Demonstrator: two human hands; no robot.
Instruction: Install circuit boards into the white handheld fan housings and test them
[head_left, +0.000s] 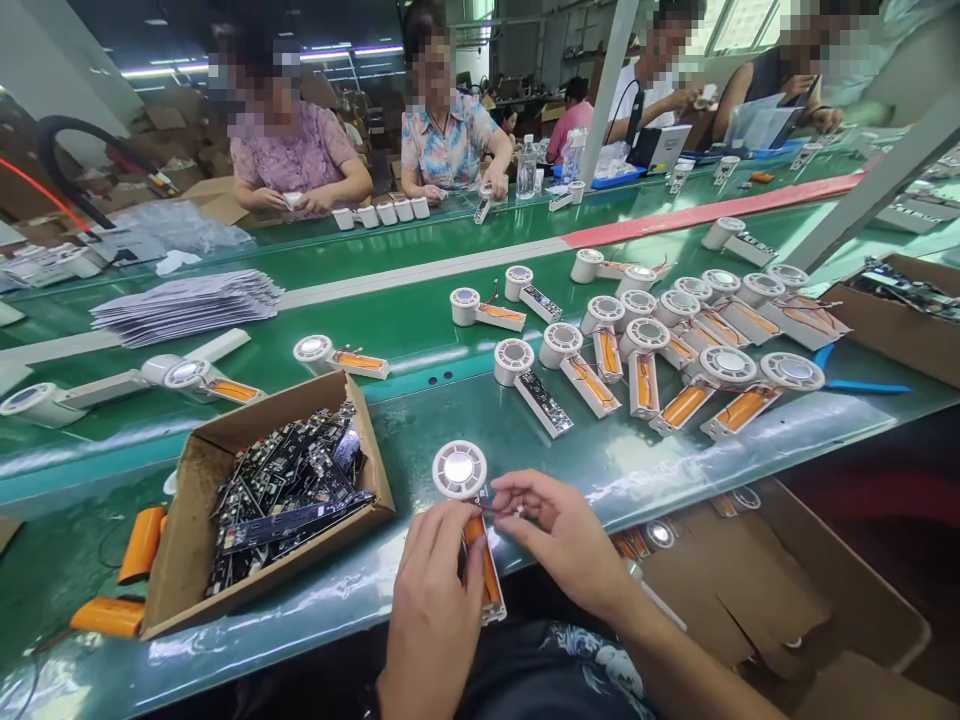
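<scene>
At the table's front edge lies a white device housing [459, 470] with a round, slotted head and a straight handle. An orange battery [490, 575] sits in its open handle. My left hand [439, 590] is closed around the handle just below the head, partly covering it. Close by on the right, the fingers of my right hand [551, 530] pinch thin dark wires [491, 506] at the joint between head and handle. Something small and white shows at those fingertips, too small to name. Left of my hands stands a cardboard box [379, 455] of black circuit boards [289, 500].
Several similar housings [646, 340] cluster at right, some with circuit boards on top. Blue cutters [862, 386] lie beside them. Loose orange batteries [142, 545] lie at left. Papers [187, 305] are stacked on the green belt [390, 290]. Co-workers [450, 140] sit opposite. An open carton [847, 560] stands lower right.
</scene>
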